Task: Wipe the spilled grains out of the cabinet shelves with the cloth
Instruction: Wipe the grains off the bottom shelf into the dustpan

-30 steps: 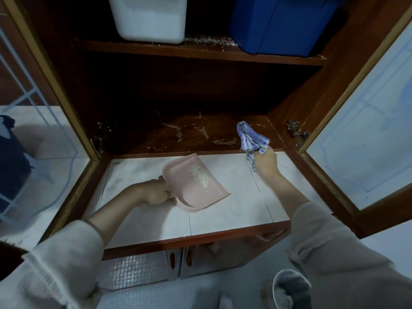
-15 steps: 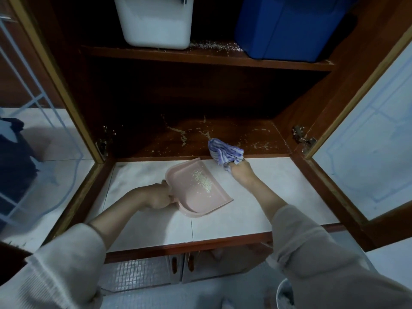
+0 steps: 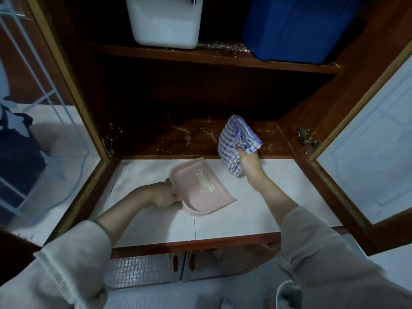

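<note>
Two hands working. Our right hand (image 3: 249, 162), fingers clamped round the bunched cloth (image 3: 234, 141), is at the lower shelf's (image 3: 153, 142) right, near edge. Grains (image 3: 186, 133) streak the shelf's middle. Left hand (image 3: 162, 195) grips the dustpan (image 3: 196, 197) on the counter (image 3: 256, 210), mouth turned right, presumably to catch sweepings.

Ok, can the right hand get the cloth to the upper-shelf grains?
Probably yes: the grains lie in the open gap between white container and blue container; nothing stands above the right hand and cloth.
</note>
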`<state>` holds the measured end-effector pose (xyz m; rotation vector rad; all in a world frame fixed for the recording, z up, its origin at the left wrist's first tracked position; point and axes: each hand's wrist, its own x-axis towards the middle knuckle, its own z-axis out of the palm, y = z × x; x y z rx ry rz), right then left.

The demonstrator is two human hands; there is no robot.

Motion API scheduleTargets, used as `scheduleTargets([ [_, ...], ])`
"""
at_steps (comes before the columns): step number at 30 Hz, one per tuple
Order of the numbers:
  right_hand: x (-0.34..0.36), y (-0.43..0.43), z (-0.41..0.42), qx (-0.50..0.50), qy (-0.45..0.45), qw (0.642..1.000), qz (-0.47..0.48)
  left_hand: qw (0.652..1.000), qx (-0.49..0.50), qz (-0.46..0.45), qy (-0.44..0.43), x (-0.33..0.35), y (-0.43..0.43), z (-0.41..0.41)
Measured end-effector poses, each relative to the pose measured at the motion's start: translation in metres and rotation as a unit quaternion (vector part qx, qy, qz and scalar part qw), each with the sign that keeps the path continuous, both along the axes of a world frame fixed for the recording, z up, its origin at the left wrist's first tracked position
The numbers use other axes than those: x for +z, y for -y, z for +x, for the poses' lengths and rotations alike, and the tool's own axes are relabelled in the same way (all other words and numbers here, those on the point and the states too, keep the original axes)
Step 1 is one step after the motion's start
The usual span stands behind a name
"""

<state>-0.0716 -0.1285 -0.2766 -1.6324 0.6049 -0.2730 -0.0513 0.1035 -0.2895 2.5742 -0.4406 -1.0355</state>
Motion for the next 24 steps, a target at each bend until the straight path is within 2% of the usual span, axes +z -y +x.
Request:
scheduleTargets([
  [3,-0.007,-0.005,-0.007,0.015,-0.039,0.996,-0.073,1.0,-0.003,0.003,0.002,0.001,0.001,-0.001],
  [7,-0.023,-0.032,-0.023,0.136,-0.089,0.974,-0.159,1.0,-0.013,-0.003,-0.001,-0.002,0.0,0.001],
  [9,-0.022,-0.041,-0.022,0.136,-0.084,0.979,-0.124,1.0,-0.011,0.0,-0.001,-0.003,-0.002,0.002],
  [12,-0.007,-0.038,-0.016,0.064,-0.068,0.994,-0.055,1.0,-0.009,-0.001,0.001,-0.004,-0.001,0.002],
  [16,0.011,-0.019,-0.015,0.008,0.003,0.998,-0.07,1.0,-0.008,-0.008,0.002,-0.004,-0.001,0.002],
  [19,0.003,-0.013,-0.019,0.021,-0.019,0.994,-0.103,1.0,-0.009,-0.014,0.001,-0.005,-0.003,0.002],
  [23,-0.013,-0.03,-0.03,0.124,-0.087,0.97,-0.192,1.0,-0.012,-0.011,0.001,-0.004,-0.004,0.001],
  [24,-0.014,-0.033,-0.03,0.127,-0.083,0.973,-0.176,1.0,-0.015,-0.01,0.005,-0.002,-0.004,0.0],
])
